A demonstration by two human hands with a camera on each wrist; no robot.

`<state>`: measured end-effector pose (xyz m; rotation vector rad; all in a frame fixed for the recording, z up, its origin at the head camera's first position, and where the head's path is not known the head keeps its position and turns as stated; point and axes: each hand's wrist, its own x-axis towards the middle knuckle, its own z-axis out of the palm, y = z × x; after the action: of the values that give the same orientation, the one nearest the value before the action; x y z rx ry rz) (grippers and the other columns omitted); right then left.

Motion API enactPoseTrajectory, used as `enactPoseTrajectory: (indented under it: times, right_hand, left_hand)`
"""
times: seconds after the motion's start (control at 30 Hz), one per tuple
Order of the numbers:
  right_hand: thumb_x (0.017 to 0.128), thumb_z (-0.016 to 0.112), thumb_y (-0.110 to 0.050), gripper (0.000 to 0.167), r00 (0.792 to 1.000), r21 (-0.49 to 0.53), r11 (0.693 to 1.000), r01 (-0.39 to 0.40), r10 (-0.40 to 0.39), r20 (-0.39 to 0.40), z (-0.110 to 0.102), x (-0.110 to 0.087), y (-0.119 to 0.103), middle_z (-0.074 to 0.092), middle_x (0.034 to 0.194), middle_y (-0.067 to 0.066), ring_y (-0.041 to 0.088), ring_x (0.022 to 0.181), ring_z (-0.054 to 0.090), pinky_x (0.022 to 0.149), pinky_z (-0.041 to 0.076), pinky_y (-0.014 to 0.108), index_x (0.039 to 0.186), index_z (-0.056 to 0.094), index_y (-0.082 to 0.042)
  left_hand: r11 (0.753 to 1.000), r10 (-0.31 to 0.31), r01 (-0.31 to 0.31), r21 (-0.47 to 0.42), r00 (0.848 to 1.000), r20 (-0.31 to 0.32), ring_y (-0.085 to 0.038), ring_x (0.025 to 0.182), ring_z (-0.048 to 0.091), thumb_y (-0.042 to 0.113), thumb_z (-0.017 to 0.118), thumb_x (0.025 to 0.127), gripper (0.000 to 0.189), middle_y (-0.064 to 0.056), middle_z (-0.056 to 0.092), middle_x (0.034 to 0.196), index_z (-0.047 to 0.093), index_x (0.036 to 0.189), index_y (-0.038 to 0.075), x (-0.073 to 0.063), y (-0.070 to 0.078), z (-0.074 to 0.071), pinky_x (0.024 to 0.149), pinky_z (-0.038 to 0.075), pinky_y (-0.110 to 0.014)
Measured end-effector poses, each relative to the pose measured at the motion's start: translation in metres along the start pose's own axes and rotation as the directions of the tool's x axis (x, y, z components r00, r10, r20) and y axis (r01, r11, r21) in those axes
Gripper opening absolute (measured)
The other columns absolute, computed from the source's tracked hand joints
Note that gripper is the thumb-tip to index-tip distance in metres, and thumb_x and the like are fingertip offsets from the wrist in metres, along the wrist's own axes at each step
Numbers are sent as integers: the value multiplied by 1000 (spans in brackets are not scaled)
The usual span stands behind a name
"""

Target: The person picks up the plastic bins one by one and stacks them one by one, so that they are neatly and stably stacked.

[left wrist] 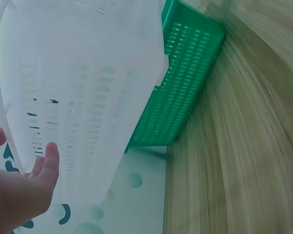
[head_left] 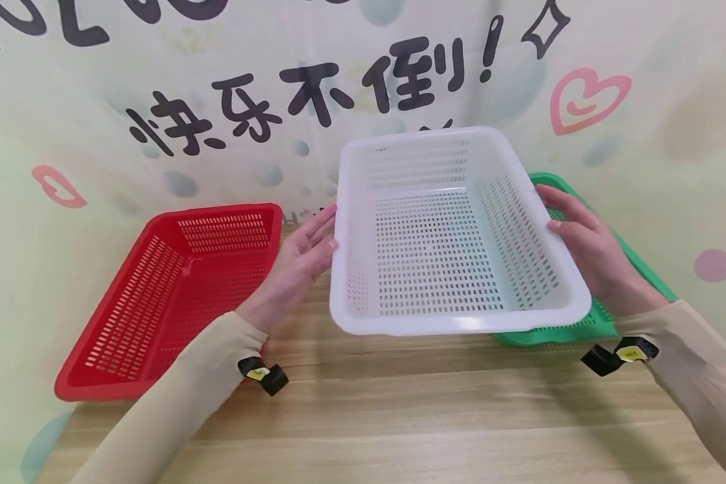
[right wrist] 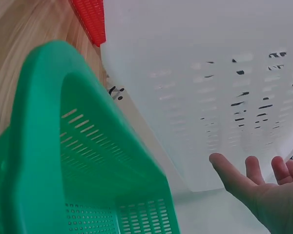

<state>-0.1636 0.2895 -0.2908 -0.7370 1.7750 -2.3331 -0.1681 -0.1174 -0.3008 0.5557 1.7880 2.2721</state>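
A white rectangular plastic basket [head_left: 438, 249] with slotted walls is held up above the table between both hands, tilted so its inside faces me. My left hand [head_left: 296, 262] grips its left rim; in the left wrist view the fingers [left wrist: 50, 163] lie against the outer wall. On the opposite side my right hand [head_left: 593, 252] holds the right rim, thumb on top, and its fingers [right wrist: 229, 175] rest against the slotted outer wall in the right wrist view. Nothing lies inside the white basket.
A red basket [head_left: 121, 316] stands on the wooden table [head_left: 363, 417] to the left. Behind the white basket on the right is a green basket [head_left: 599, 316], partly hidden by it and my right arm. A printed cloth [head_left: 278, 161] with lettering hangs at the back.
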Motion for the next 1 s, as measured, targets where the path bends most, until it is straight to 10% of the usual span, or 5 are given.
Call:
enactPoseTrajectory:
  times: [0.4, 0.63, 1.0]
  right_hand:
    - [100, 6, -7, 56, 983, 407, 913, -35, -41, 177, -15, -19, -2, 43, 143, 12, 29, 118, 55, 88, 52, 35, 155, 17, -16]
    - [100, 5, -6, 58, 987, 349, 937, -23, -35, 160, -22, -29, -3, 36, 148, 7, 25, 123, 51, 93, 50, 34, 156, 14, -20]
    - [99, -6, -14, 60, 964, 657, 742, -134, -57, 260, -28, -38, -8, 32, 153, 10, 35, 134, 38, 105, 36, 47, 157, 5, -28]
  left_hand:
    - [999, 29, -29, -22, 1000, 11, -22, 136, 37, 5, 44, 100, 59, -6, 28, 156, 20, 154, 5, 8, -15, 27, 101, 42, -34]
    - [998, 47, -47, -47, 999, 2, -19, 137, 36, 2, 44, 99, 60, -5, 26, 156, 20, 153, 6, 13, -22, 40, 103, 41, -35]
    - [994, 89, -90, -59, 996, -8, -21, 135, 39, 0, 44, 97, 61, -7, 25, 157, 20, 153, 5, 21, -37, 58, 104, 40, -36]
